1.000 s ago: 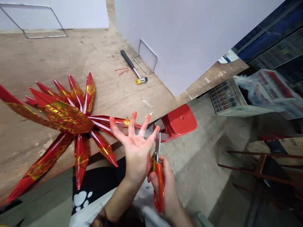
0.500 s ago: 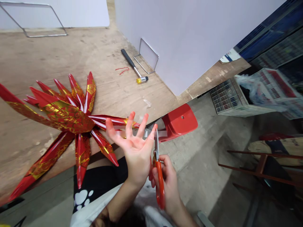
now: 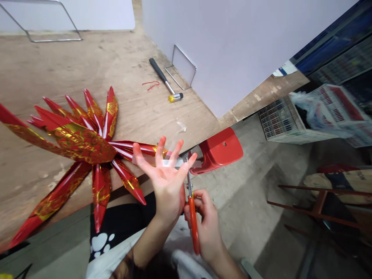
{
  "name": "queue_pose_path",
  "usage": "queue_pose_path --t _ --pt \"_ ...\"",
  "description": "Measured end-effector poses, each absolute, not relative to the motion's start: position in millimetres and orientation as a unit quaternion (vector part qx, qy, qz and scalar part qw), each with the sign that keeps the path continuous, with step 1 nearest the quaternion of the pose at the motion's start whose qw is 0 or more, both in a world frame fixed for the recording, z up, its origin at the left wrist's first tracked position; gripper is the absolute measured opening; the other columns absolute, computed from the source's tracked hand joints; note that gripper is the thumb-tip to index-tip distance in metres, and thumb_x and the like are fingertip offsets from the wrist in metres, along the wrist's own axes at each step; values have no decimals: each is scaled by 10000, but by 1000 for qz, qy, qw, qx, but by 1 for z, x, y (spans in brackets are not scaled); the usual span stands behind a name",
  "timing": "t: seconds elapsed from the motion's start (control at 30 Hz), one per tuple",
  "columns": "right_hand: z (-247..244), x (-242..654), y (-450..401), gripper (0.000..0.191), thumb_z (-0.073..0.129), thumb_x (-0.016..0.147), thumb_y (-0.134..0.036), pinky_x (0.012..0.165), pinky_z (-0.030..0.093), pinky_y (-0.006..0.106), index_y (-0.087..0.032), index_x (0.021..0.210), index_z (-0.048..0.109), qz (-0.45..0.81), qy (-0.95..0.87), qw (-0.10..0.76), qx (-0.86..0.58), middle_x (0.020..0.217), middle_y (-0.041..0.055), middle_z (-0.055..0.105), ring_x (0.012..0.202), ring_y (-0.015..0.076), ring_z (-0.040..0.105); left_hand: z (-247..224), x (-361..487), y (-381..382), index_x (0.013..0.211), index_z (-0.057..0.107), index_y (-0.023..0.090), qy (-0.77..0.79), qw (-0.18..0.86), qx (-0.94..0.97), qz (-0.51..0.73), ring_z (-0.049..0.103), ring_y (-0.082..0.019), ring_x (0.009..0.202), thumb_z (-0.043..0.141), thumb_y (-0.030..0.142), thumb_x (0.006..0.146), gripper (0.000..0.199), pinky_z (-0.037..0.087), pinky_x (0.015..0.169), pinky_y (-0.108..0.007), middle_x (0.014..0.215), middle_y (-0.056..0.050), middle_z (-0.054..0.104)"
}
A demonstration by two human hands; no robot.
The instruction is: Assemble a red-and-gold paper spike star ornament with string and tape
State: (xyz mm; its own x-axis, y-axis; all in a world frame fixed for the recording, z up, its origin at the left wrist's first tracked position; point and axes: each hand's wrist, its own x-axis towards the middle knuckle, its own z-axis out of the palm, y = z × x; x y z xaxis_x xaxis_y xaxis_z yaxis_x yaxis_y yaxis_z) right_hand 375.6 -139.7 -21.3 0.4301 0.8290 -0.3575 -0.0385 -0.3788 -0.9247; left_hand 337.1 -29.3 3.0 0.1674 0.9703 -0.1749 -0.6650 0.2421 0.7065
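Observation:
My left hand (image 3: pixel 167 186) is palm up with its fingers spread wide. Across its fingers runs a strip of clear tape (image 3: pixel 171 163), which reaches to the right past the scissor blades. In my right hand (image 3: pixel 206 215) is a pair of scissors (image 3: pixel 194 224) with orange-red handles, blades pointing up at the tape beside the left hand's fingers. Whether the blades are parted is hard to make out. Left of my hands, a red and gold folded-paper ornament (image 3: pixel 84 143) with pointed spikes rests on the table; one spike extends behind my left fingers.
On the wooden table (image 3: pixel 124 58) lie a small hammer (image 3: pixel 165 79) and a red string (image 3: pixel 150 84). White panels (image 3: pixel 226 46) with wire stands rise at the back. A red plastic stool (image 3: pixel 223 149) is by the table edge; white crates (image 3: pixel 285 120) and a wooden frame (image 3: pixel 319 205) are right.
The scissors have shifted slightly left and turned more upright against the tape. The right end of the tape now extends farther right. My left hand keeps its spread pose.

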Motion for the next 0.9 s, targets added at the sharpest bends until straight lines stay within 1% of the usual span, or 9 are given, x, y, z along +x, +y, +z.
queue_pose_path --t 0.1,0.27,0.4,0.53,0.7,0.9 --pt "-23 375 -140 194 606 848 -311 505 409 210 -221 925 452 449 -283 477 -700 645 -46 622 543 108 551 2 337 -29 1334 155 625 318 722 247 562 438 -271 1328 729 84 713 1004 504 977 -495 1521 35 257" --pt "-23 375 -140 180 613 828 -262 512 427 212 -222 920 463 435 -292 469 -711 660 -40 639 567 121 586 2 338 -30 1349 174 580 338 715 254 557 538 -211 1206 729 53 700 1004 543 926 -393 1527 12 244" --pt "-20 375 -139 175 613 825 -249 504 412 214 -220 914 466 426 -296 455 -724 659 -38 640 555 119 573 2 338 -30 1356 199 553 358 706 260 553 577 -170 1102 732 42 686 997 563 872 -345 1527 -1 240" --pt "-20 375 -142 160 595 835 -237 498 386 217 -222 922 462 428 -299 439 -731 634 -50 611 514 105 528 2 338 -28 1360 204 544 370 705 264 544 582 -152 1064 755 47 656 1022 566 838 -298 1521 -8 242" --pt "-18 377 -141 158 596 836 -252 508 385 213 -219 916 464 424 -304 431 -736 651 -39 619 558 115 550 1 340 -27 1360 218 522 371 705 264 544 588 -135 1022 768 67 647 1009 557 825 -278 1486 -19 280" --pt "-29 379 -165 143 567 851 -315 496 418 204 -221 904 474 417 -334 411 -739 638 -34 618 525 113 552 -6 339 -21 1337 247 498 372 680 277 568 609 -132 984 796 92 606 1000 561 807 -286 1446 -42 312"
